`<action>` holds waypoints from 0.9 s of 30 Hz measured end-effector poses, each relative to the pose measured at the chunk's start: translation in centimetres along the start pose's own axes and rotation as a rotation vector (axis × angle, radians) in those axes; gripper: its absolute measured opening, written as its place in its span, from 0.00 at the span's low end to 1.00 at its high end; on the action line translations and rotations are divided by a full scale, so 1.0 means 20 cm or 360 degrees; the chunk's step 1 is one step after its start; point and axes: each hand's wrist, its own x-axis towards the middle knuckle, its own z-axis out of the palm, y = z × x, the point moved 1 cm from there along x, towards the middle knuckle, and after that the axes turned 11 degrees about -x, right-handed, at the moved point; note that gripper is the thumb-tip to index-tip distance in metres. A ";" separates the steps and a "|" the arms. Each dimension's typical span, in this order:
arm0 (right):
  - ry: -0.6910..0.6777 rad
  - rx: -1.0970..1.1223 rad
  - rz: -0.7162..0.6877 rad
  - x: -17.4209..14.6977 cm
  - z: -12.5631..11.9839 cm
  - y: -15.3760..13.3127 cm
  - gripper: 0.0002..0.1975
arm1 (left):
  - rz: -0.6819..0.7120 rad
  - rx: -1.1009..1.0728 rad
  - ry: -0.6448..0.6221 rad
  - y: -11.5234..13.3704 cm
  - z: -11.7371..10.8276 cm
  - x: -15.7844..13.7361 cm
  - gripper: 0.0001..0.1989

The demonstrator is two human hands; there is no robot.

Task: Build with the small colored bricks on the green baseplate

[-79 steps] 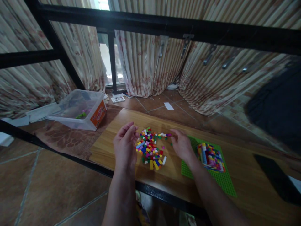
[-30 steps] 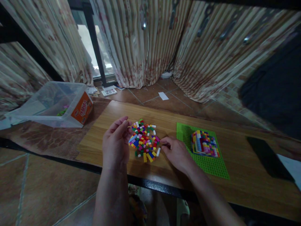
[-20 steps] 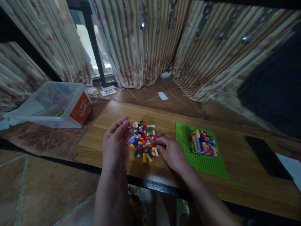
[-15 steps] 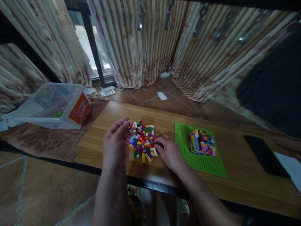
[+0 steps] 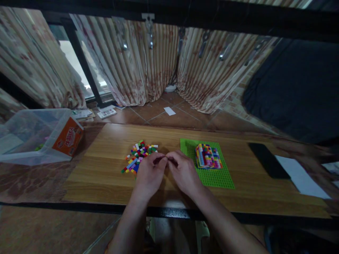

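Observation:
My left hand point(image 5: 151, 173) and my right hand point(image 5: 183, 171) meet at the fingertips above the wooden board, just right of a loose pile of toy bricks point(image 5: 137, 154). Both hands are closed in a pinch, and whatever lies between the fingers is hidden. My left hand covers part of the pile. To the right, a green baseplate point(image 5: 219, 180) lies flat, carrying a built block of many-coloured bricks point(image 5: 208, 157). My right hand is beside the baseplate's left edge.
A clear plastic bin point(image 5: 34, 121) with an orange label stands at the left. On the right lie a dark flat slab point(image 5: 268, 160) and white paper point(image 5: 300, 176). The wooden board point(image 5: 95, 169) ends at a black front edge point(image 5: 172, 212). Curtains hang behind.
My left hand has gone from open beside the pile to a pinch against my right hand's fingertips. My right hand has left the pile's right edge. The view has shifted right.

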 end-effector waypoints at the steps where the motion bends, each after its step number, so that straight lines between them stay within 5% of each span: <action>1: 0.0020 0.0016 -0.0019 -0.01 -0.01 0.00 0.08 | -0.0020 -0.0066 0.0001 0.00 0.02 -0.01 0.05; 8: 0.0169 0.0117 -0.0064 -0.04 -0.09 0.05 0.09 | -0.0350 -0.0557 0.0090 0.01 0.14 -0.03 0.06; 19: 0.0240 0.0984 0.0297 -0.03 -0.18 0.16 0.07 | -0.0145 -0.0717 -0.0054 0.04 0.23 -0.03 0.10; 27: 0.0220 0.0994 0.0300 -0.04 -0.20 0.19 0.06 | 0.0190 -0.0310 -0.0154 0.00 0.24 -0.02 0.07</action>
